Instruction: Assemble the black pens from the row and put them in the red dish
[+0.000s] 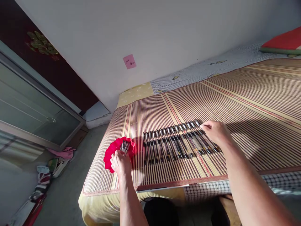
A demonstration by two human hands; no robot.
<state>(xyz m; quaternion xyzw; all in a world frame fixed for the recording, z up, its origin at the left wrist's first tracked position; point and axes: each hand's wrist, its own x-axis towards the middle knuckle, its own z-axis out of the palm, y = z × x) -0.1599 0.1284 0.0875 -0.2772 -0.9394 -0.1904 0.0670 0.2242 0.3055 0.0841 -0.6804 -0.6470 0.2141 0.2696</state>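
Several black pens (178,142) lie side by side in a row on a striped bamboo mat (246,103). My right hand (215,131) rests at the right end of the row, its fingertips pinched on the last pen's cap end. My left hand (120,162) is closed around a small bunch of pens (124,146) that stands in a red scalloped dish (111,152) at the mat's left side.
The mat covers a bed with a yellow sheet and a checked cloth (211,67). A red pillow (284,42) lies far right. A pink note (129,61) sticks on the wall. Clothes and clutter (51,166) lie on the floor by a glass door (28,110).
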